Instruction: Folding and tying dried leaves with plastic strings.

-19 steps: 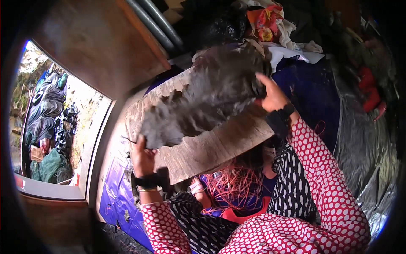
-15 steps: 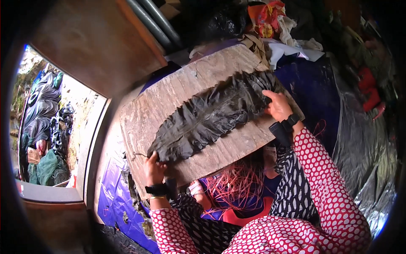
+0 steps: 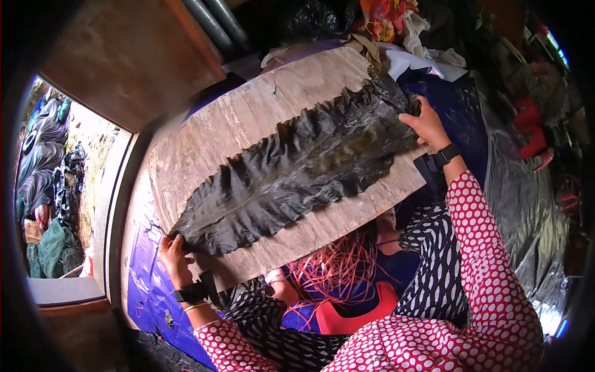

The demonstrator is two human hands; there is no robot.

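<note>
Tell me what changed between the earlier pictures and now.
The dark wrinkled sheet, earlier lifted and bunched above the wooden board, has come down and now lies spread flat along it. The left hand still holds its near end, the right hand its far end. The board and the pink strands below stayed put.

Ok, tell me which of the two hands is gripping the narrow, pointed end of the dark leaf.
The left hand, at the lower left edge of the wooden board. The right hand holds the dark leaf at its broader upper right end.
</note>
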